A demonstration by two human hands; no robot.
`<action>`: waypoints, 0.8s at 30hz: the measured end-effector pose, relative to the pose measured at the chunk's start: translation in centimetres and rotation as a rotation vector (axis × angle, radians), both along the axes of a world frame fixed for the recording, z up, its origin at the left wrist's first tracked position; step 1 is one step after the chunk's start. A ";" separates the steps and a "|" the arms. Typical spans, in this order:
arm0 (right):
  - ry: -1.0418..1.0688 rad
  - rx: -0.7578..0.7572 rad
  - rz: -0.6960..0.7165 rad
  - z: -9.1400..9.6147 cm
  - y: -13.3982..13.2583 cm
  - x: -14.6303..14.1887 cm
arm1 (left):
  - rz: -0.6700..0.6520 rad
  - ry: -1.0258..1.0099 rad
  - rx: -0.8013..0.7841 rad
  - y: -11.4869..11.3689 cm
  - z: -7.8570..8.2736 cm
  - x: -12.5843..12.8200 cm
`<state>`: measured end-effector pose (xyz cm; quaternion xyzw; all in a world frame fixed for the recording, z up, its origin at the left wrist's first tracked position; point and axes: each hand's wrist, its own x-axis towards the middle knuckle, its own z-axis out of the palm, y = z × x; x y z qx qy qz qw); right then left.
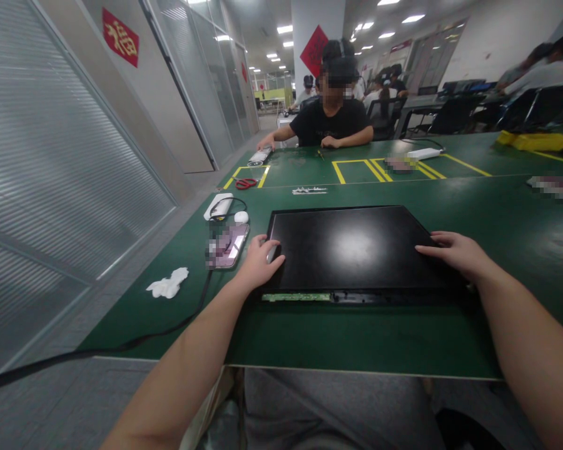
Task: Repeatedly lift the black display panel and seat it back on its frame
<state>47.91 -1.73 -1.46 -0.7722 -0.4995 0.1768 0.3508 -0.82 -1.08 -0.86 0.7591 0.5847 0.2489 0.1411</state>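
Observation:
A flat black display panel [338,262] lies screen-up on the green table in front of me. Along its near edge a narrow green circuit board strip [296,297] shows at the left, beside a black frame bar [380,299]. My left hand [260,262] grips the panel's left side, thumb on the screen face and fingers at the edge. On the opposite side my right hand [462,255] holds the right edge the same way, its thumb on top. The undersides of both grips are hidden.
Left of the panel lie a phone [229,245], a white power bank [218,206], a round white case [241,217], crumpled tissue [167,284] and a black cable [169,328]. Beyond are red-handled scissors [246,183] and metal strips [309,190]. A person [331,119] sits opposite.

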 end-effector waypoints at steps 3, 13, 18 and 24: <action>0.121 -0.038 -0.059 0.6 -0.3 -0.5 | -0.004 -0.006 0.012 0.1 -0.2 -0.1; 0.254 0.000 -0.089 1.8 -0.7 -1.8 | -0.004 0.001 0.008 0.1 -0.1 -0.1; 0.192 -0.006 -0.078 1.8 -0.6 -1.6 | -0.010 -0.013 0.025 0.2 -0.3 -0.3; 0.046 -0.050 -0.082 1.8 -0.6 -0.9 | 0.053 0.025 0.065 0.6 0.1 -0.6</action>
